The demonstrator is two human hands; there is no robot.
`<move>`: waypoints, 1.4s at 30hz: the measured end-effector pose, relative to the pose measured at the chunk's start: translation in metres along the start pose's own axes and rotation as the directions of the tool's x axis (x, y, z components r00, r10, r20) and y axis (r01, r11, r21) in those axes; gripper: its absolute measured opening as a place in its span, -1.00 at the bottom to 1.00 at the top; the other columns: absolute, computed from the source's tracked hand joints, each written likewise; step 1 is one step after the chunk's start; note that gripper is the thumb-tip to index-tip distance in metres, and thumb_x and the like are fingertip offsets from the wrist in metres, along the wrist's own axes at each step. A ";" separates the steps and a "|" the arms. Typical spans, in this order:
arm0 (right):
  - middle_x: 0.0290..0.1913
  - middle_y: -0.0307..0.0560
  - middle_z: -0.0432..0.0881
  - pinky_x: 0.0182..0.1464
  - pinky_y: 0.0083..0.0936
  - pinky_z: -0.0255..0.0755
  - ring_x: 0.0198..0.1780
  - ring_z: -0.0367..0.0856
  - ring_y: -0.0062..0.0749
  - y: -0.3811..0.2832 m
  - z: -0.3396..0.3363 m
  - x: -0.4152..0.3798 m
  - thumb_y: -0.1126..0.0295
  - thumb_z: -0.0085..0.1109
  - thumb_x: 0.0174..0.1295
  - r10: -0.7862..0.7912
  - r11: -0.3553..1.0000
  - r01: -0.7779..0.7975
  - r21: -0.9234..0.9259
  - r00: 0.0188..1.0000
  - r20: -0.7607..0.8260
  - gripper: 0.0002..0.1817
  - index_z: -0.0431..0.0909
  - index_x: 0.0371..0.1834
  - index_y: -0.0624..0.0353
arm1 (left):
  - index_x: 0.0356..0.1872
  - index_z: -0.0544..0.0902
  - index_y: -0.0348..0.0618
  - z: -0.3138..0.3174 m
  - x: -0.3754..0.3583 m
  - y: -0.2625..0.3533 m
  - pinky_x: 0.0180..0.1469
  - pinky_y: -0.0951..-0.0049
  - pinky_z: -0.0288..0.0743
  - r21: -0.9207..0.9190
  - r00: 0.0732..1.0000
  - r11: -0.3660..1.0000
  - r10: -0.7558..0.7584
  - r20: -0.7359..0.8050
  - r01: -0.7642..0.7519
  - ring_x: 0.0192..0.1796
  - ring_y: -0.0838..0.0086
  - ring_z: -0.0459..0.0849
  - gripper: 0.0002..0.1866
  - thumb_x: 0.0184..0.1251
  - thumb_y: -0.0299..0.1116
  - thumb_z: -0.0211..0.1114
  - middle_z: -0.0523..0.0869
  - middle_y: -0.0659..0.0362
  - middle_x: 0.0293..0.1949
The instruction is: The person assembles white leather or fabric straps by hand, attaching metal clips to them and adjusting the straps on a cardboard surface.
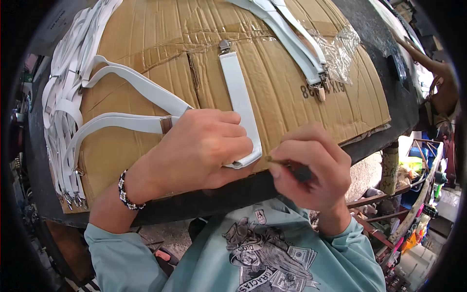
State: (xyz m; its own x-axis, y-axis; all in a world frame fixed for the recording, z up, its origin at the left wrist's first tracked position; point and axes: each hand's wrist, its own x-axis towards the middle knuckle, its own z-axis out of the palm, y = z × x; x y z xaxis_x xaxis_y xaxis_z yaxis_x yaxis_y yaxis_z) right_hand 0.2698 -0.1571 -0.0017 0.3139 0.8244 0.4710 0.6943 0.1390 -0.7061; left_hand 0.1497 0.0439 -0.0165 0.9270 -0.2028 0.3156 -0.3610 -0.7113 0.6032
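Note:
My left hand [206, 146] is closed on a pair of white elastic suspenders [238, 92], gripping a strap where it folds near the front edge of the cardboard. One strap runs away from me to a metal clip [224, 46]; two others loop off to the left from under the hand. My right hand [314, 168], just right of the folded strap, pinches a small brownish metal piece [270, 158] between thumb and index finger. Its exact kind is too small to tell. The left fingertips are partly hidden behind the strap.
A flattened cardboard sheet [160, 29] covers much of the black table [189, 207]. Many white suspenders [68, 97] hang in a bundle at left. Another pair [292, 44] lies at upper right beside clear plastic wrap [343, 53]. Another person's arm [423, 58] shows at far right.

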 end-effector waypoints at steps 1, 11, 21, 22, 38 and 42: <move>-0.26 -0.04 0.61 -0.30 -0.37 0.57 -0.35 0.64 -0.18 -0.002 0.004 0.005 0.69 0.41 0.06 -0.043 0.999 0.043 0.015 0.999 -0.027 -0.71 0.66 -0.13 0.23 | -0.47 0.58 -0.15 -0.001 0.001 0.000 -0.38 0.22 0.46 0.021 1.000 1.000 0.014 0.000 -0.014 -0.40 0.22 0.59 -0.76 -0.03 -0.38 0.53 0.58 0.18 -0.50; -0.26 -0.04 0.55 -0.31 -0.34 0.56 -0.33 0.62 -0.21 -0.005 0.013 0.011 0.74 0.37 -0.10 -0.162 0.987 0.163 -0.013 0.985 0.055 -0.69 0.61 -0.23 0.32 | -0.53 0.49 -0.15 0.009 0.001 0.000 -0.38 0.20 0.46 0.030 0.996 0.998 0.054 -0.071 -0.052 -0.40 0.23 0.57 -0.70 -0.08 -0.34 0.51 0.52 0.18 -0.53; -0.35 -0.07 0.62 -0.36 -0.42 0.57 -0.40 0.66 -0.28 -0.011 0.003 0.007 0.72 0.40 -0.04 -0.088 0.994 0.085 -0.063 0.995 -0.039 -0.71 0.68 -0.22 0.24 | -0.53 0.47 -0.16 0.007 0.001 -0.002 -0.41 0.20 0.44 0.036 0.993 0.996 0.084 -0.083 -0.081 -0.44 0.21 0.53 -0.68 0.07 -0.33 0.52 0.49 0.17 -0.55; -0.34 -0.07 0.62 -0.36 -0.40 0.58 -0.39 0.66 -0.26 -0.012 0.008 0.009 0.72 0.40 -0.04 -0.106 0.994 0.105 -0.015 0.994 -0.036 -0.69 0.67 -0.19 0.25 | -0.53 0.47 -0.16 0.006 0.002 -0.002 -0.41 0.19 0.44 0.043 0.993 0.996 0.082 -0.083 -0.078 -0.44 0.20 0.54 -0.68 0.07 -0.32 0.51 0.49 0.17 -0.55; -0.34 -0.08 0.63 -0.31 -0.44 0.60 -0.37 0.67 -0.30 -0.011 0.010 0.010 0.71 0.43 -0.04 -0.046 0.998 0.045 -0.035 0.998 -0.033 -0.69 0.68 -0.20 0.23 | -0.53 0.48 -0.16 0.008 0.000 -0.001 -0.37 0.19 0.45 0.046 0.995 0.998 0.053 -0.080 -0.049 -0.40 0.20 0.56 -0.66 0.07 -0.26 0.52 0.50 0.16 -0.54; -0.30 -0.08 0.62 -0.31 -0.38 0.60 -0.35 0.67 -0.25 -0.004 0.013 0.013 0.69 0.43 -0.04 -0.113 0.990 0.112 -0.084 0.994 -0.005 -0.70 0.67 -0.21 0.20 | -0.55 0.46 -0.15 0.010 -0.001 -0.001 -0.38 0.19 0.45 0.037 0.994 0.999 0.029 -0.103 -0.025 -0.40 0.21 0.56 -0.65 0.06 -0.27 0.52 0.51 0.16 -0.54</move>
State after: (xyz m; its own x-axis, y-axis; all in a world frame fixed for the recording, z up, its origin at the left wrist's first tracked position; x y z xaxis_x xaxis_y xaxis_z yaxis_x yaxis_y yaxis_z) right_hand 0.2624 -0.1397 0.0004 0.2369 0.8004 0.5506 0.7772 0.1840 -0.6018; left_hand 0.1501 0.0386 -0.0247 0.9007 -0.1529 0.4066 -0.3801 -0.7304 0.5675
